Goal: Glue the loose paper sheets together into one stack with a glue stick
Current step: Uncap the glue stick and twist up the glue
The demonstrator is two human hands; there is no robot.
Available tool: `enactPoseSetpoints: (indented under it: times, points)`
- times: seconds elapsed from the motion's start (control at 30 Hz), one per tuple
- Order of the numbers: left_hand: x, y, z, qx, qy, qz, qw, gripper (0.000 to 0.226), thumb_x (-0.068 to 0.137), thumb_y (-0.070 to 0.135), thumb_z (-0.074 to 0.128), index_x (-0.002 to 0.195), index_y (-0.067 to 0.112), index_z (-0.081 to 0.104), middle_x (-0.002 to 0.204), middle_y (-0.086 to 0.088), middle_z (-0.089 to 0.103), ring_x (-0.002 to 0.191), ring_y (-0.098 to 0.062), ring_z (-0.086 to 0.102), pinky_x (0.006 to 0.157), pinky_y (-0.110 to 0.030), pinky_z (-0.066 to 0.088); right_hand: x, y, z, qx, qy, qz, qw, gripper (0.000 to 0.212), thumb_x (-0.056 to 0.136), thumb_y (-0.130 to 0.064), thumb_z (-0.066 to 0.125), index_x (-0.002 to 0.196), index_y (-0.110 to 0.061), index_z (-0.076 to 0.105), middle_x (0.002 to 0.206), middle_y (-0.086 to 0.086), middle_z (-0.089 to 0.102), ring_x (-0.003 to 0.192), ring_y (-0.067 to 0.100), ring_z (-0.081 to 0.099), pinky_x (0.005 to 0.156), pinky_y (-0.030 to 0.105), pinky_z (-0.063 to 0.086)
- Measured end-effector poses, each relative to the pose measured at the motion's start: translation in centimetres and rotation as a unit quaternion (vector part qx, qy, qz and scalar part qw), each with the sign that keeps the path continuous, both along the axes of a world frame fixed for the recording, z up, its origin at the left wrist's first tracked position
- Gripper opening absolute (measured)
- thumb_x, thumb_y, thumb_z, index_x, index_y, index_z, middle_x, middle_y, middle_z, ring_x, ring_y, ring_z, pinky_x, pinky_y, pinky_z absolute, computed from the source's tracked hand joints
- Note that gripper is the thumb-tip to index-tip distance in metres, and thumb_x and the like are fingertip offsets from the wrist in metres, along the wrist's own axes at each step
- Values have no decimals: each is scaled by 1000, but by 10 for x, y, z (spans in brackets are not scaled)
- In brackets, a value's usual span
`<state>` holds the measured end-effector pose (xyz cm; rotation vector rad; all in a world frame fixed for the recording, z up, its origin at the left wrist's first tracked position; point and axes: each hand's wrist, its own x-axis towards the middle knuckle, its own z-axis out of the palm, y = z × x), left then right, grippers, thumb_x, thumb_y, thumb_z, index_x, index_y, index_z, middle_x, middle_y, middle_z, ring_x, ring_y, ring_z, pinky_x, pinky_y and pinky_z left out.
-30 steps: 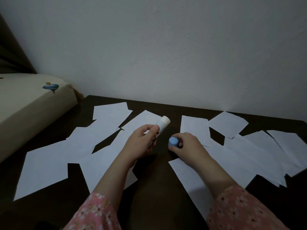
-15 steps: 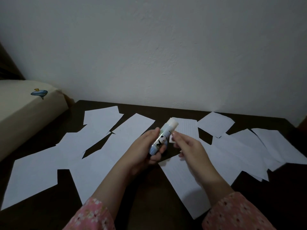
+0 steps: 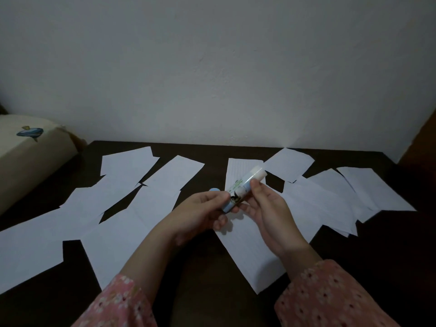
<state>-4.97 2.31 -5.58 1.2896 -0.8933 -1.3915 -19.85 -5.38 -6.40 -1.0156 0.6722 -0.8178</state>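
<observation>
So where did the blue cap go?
The blue cap lies on the dark table, just beyond the left hand, left of the glue stick.

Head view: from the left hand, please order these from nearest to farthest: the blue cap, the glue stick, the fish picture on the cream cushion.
1. Glue stick: gripped in the left hand.
2. Blue cap: on the table just beyond its fingers.
3. Fish picture: far left, on the cream cushion.

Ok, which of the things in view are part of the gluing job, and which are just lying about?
For the job:
glue stick, held by left hand and right hand
blue cap on the table
loose paper sheets

Lying about:
cream cushion with fish print
</observation>
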Motion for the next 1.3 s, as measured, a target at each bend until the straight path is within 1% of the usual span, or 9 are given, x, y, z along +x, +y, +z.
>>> enactPoseSetpoints:
  times: [0.17,0.3,0.43,0.63,0.8,0.9,1.07,1.2,1.3]
  points:
    - [2,0,-3,25,-49,-18,998,38,85,37,58,107,6,63,90,-9,70,65,-13,55,60,-23,48,1,-3,6,58,-72,10,996,21,91,-28,52,106,-17,61,112,10,68,106,21,66,89,34,53]
    - [4,1,-3,25,-13,-6,1000,48,83,41,57,113,4,61,87,-11,68,66,-16,51,58,-24,43,0,-4,6,88,-99,43,990,36,82,-30,55,113,-13,61,116,15,67,107,23,66,88,34,55]
    - [8,2,-3,26,7,12,1000,47,85,41,56,111,1,60,81,-10,66,61,-13,49,54,-22,39,4,-3,3,100,-136,35,985,35,81,-26,55,113,-11,58,110,8,71,103,19,68,91,36,52]
    - [9,1,-4,20,-43,52,998,36,88,39,60,93,4,68,75,-4,65,59,-12,46,56,-21,40,12,-1,-1,92,-122,-11,988,32,78,-26,58,107,-12,61,109,8,71,104,20,67,92,35,51]
    - [6,1,-5,-5,-144,96,985,21,80,30,73,97,18,72,83,-3,71,69,-12,58,63,-23,46,14,-1,-2,75,-101,-30,992,30,78,-30,58,105,-17,62,113,8,69,108,21,65,96,36,50]
    - [7,2,-5,-14,-92,80,992,28,78,28,73,102,14,70,89,-6,70,62,-11,54,59,-22,44,13,-1,0,57,-101,-29,993,29,78,-30,57,103,-17,62,111,6,70,106,20,66,89,32,53]
    - [10,2,2,34,-7,46,998,49,84,47,54,112,8,63,88,-10,70,59,-12,49,56,-21,42,10,-2,0,62,-122,-19,990,30,81,-27,56,107,-13,61,106,5,72,101,16,68,76,25,57]
    - [7,1,0,44,14,38,998,45,82,39,59,107,1,64,85,-12,69,54,-9,50,49,-17,42,10,0,0,58,-122,-2,991,30,79,-26,57,105,-13,61,104,4,73,100,17,69,79,26,58]
    - [10,0,-1,28,-17,43,999,41,82,34,64,105,0,67,84,-8,70,54,-8,47,53,-18,42,12,0,-2,52,-110,-13,993,29,80,-27,57,105,-13,63,106,6,73,104,20,67,88,32,56]
